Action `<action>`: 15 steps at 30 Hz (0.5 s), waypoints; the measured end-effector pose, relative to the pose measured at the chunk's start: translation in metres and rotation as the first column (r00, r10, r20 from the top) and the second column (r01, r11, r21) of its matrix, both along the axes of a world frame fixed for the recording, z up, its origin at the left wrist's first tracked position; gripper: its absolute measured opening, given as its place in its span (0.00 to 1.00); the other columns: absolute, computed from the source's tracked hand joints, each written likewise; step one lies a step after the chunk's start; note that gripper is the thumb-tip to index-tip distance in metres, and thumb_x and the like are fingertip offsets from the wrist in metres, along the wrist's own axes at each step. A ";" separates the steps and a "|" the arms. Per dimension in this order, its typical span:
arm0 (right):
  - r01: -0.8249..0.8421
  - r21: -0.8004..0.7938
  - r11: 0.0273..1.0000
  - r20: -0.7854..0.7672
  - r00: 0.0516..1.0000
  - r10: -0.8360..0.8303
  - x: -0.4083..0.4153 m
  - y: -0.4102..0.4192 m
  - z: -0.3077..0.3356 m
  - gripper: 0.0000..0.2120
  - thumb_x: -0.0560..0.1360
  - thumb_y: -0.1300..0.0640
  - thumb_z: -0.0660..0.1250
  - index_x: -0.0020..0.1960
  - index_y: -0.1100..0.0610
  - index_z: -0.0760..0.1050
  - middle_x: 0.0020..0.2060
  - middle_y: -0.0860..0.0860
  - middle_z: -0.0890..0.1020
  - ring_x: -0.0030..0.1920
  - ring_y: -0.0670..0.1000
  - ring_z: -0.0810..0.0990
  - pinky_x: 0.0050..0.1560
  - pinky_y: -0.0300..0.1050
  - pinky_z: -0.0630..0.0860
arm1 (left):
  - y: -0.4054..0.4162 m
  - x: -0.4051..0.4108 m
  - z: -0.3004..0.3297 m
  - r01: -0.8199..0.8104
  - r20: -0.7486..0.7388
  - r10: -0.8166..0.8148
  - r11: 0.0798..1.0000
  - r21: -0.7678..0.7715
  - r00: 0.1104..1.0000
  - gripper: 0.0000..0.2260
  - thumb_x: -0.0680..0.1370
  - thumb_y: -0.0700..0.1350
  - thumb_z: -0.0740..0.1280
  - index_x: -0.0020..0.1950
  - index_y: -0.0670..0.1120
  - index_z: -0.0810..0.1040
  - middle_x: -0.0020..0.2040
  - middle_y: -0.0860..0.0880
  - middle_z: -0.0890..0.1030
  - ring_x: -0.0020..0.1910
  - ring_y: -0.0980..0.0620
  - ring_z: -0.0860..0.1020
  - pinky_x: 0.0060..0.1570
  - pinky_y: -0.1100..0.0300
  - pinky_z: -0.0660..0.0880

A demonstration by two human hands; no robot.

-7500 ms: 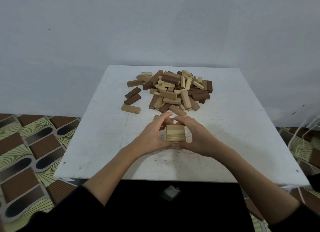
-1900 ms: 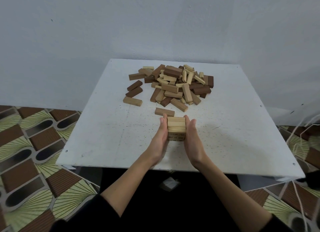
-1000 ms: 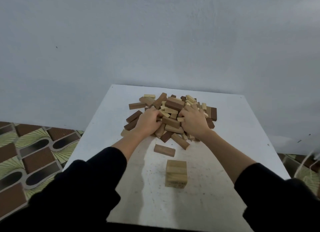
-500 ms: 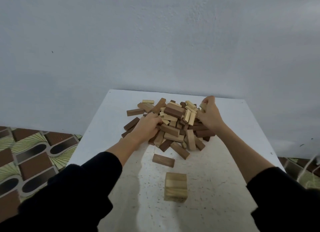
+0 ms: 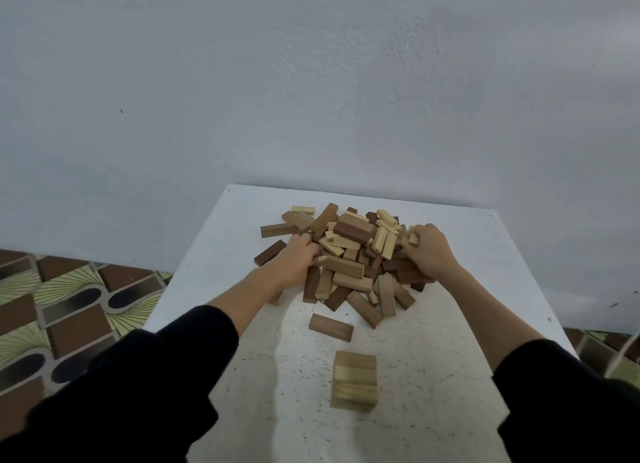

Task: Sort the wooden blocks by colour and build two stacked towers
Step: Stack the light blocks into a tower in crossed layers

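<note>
A mixed pile of light and dark wooden blocks (image 5: 349,251) lies at the far middle of the white table (image 5: 433,341). A short tower of light blocks (image 5: 354,379) stands near the front, with one brown block (image 5: 330,327) lying loose just behind it. My left hand (image 5: 296,260) is dug into the pile's left side, fingers curled among the blocks; what it holds is hidden. My right hand (image 5: 427,249) is at the pile's right side and pinches a small light block (image 5: 413,238) between thumb and fingers.
A plain grey wall (image 5: 311,81) rises right behind the table's far edge. Patterned brown and green floor tiles (image 5: 69,303) show to the left and at the far right. My dark sleeves cover the table's front corners.
My right hand has come down from above the pile's far right corner to its right side, still with a light block. My left hand stays buried in the left side.
</note>
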State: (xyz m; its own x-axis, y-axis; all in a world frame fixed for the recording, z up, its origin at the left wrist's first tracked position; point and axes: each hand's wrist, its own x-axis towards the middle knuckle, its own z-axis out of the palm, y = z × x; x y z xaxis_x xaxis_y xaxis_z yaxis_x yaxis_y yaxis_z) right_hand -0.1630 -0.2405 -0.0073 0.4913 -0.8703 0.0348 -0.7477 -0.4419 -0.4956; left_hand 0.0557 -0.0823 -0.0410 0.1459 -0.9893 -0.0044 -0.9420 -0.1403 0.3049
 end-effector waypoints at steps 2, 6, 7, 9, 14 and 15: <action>0.050 0.016 0.999 0.161 0.986 -0.052 -0.002 0.010 0.010 0.09 0.73 0.59 0.68 0.50 0.64 0.74 0.48 0.57 0.76 0.46 0.52 0.71 0.41 0.41 0.63 | 0.008 0.004 0.007 -0.103 -0.150 0.095 0.993 -0.049 0.984 0.09 0.81 0.38 0.58 0.58 0.37 0.75 0.54 0.43 0.69 0.56 0.46 0.67 0.55 0.57 0.66; 0.018 0.108 0.994 0.330 0.942 -0.053 0.000 0.046 0.040 0.15 0.69 0.58 0.74 0.40 0.60 0.67 0.33 0.48 0.70 0.35 0.47 0.66 0.32 0.37 0.61 | 0.030 0.002 0.026 -0.343 -0.449 0.262 0.933 -0.110 0.855 0.02 0.79 0.38 0.59 0.47 0.43 0.71 0.43 0.49 0.71 0.40 0.54 0.69 0.35 0.67 0.63; -0.018 0.140 0.990 0.341 0.939 -0.031 0.003 0.057 0.048 0.17 0.69 0.58 0.75 0.38 0.59 0.65 0.32 0.49 0.68 0.33 0.47 0.64 0.31 0.37 0.61 | 0.036 -0.002 0.030 -0.375 -0.518 0.277 0.922 -0.093 0.809 0.02 0.79 0.38 0.60 0.47 0.44 0.70 0.41 0.50 0.71 0.38 0.55 0.68 0.34 0.67 0.64; -0.112 0.226 0.968 0.366 0.930 0.022 0.013 0.085 0.058 0.17 0.69 0.58 0.74 0.36 0.59 0.65 0.30 0.50 0.66 0.30 0.47 0.63 0.29 0.34 0.62 | 0.054 -0.010 0.032 -0.388 -0.657 0.251 0.919 -0.068 0.711 0.06 0.77 0.36 0.62 0.48 0.46 0.69 0.41 0.50 0.70 0.38 0.54 0.69 0.37 0.67 0.66; -0.247 0.399 0.883 0.363 0.927 0.096 0.048 0.163 0.051 0.13 0.73 0.60 0.70 0.43 0.70 0.72 0.34 0.56 0.72 0.32 0.50 0.70 0.29 0.37 0.70 | 0.102 -0.027 0.031 -0.362 -0.833 0.118 0.926 -0.104 0.540 0.16 0.72 0.30 0.64 0.57 0.45 0.75 0.39 0.49 0.67 0.38 0.52 0.67 0.39 0.60 0.70; -0.248 0.416 0.875 0.351 0.931 0.097 0.057 0.179 0.045 0.14 0.73 0.60 0.70 0.46 0.71 0.72 0.36 0.56 0.73 0.33 0.51 0.71 0.31 0.39 0.73 | 0.113 -0.028 0.030 -0.361 -0.827 0.121 0.927 -0.104 0.549 0.16 0.71 0.32 0.65 0.56 0.45 0.76 0.38 0.49 0.68 0.38 0.52 0.68 0.40 0.60 0.70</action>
State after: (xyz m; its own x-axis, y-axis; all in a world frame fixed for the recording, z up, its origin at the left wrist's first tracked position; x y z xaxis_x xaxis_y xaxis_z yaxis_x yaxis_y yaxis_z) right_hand -0.1064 -0.0614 0.0381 0.6638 -0.7304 -0.1607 -0.4546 -0.2234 -0.8622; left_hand 0.0274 0.0307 -0.0109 0.4335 -0.9009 -0.0200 -0.2368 -0.1353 0.9621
